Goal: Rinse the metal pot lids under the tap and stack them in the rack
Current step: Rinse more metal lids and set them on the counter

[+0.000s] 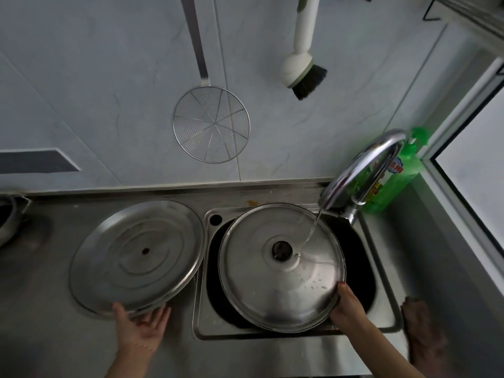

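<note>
Two round metal pot lids are in view. The domed lid with a black knob [281,271] hangs over the sink [200,296], and my right hand [345,302] grips its near right rim. Water from the curved tap [362,170] lands just right of the knob. The larger flat lid [136,257] is tilted over the steel counter left of the sink, underside up. My left hand [140,326] holds its near edge, thumb on top and fingers underneath. No rack is visible.
A wire skimmer [211,124] and a white dish brush [302,64] hang on the tiled wall. A green soap bottle [395,173] stands behind the tap. A dark pot [6,219] sits at the far left. A reflection of a hand [422,331] shows on the steel at the right.
</note>
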